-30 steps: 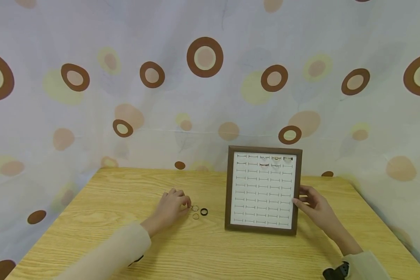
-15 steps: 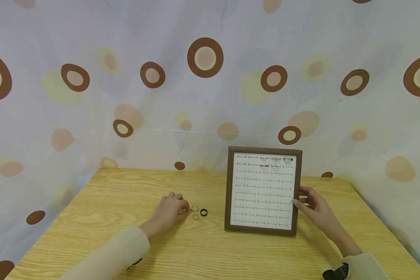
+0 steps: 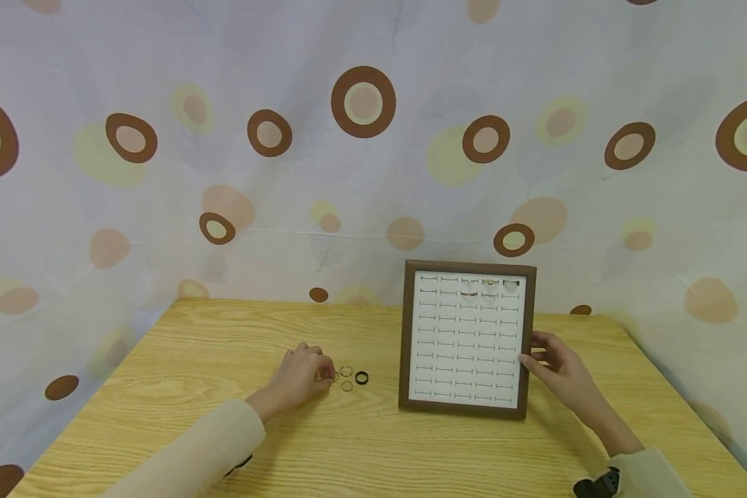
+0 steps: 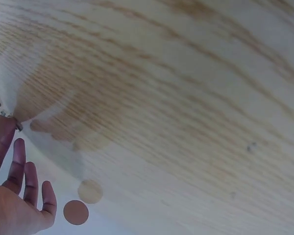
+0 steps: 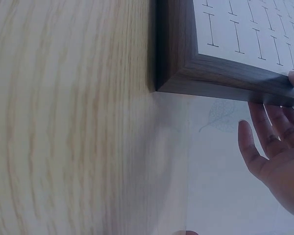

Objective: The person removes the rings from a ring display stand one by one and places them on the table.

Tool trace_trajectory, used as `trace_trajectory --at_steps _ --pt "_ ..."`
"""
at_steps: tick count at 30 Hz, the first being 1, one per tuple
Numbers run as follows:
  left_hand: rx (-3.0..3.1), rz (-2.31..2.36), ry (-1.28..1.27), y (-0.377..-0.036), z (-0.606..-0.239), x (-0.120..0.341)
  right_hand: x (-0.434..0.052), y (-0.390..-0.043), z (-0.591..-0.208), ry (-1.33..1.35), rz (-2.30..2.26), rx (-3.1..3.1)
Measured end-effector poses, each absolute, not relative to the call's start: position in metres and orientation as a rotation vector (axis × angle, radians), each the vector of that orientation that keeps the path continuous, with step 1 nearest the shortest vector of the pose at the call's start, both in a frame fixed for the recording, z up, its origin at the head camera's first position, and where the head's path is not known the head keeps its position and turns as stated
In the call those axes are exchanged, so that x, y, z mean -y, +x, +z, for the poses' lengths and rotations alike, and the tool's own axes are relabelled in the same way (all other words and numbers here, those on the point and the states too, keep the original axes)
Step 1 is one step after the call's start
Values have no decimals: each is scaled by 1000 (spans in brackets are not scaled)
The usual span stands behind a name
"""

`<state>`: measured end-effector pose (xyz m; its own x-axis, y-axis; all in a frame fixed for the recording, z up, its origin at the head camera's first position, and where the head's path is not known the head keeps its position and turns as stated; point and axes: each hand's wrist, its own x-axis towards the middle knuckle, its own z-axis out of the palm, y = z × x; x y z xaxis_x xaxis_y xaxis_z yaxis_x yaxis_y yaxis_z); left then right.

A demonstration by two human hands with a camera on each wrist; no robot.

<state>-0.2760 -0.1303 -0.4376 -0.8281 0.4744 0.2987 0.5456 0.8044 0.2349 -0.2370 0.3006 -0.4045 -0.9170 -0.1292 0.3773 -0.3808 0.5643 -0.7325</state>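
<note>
Now my left hand (image 3: 301, 373) pinches a thin ring (image 3: 335, 376) on the table (image 3: 224, 360), while my right hand (image 3: 557, 370) grips the ring display frame (image 3: 467, 408).

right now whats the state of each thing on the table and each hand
ring board: tilted up, five slots near the top filled, the rest empty
black ring: flat on the table, loose
two thin rings: flat, loose
left hand: fingers curled, pinching a ring
right hand: holding the board's right edge

Long beige sleeves (image 3: 205, 443) well behind the bare fingers (image 3: 320, 360); black wrist-worn camera (image 3: 597, 482) at right cuff.
</note>
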Motion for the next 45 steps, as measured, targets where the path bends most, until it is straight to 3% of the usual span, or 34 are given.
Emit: trace_trajectory --at_steps 20,33,45 --pt "2520 -364 -905 -281 -395 103 -300 -237 -403 405 1277 2529" --pt "2306 -371 -1041 -284 -350 53 -301 -239 -403 405 1264 2547" --pt "2253 -361 -1072 -288 -330 12 -302 -240 -403 436 1253 2525"
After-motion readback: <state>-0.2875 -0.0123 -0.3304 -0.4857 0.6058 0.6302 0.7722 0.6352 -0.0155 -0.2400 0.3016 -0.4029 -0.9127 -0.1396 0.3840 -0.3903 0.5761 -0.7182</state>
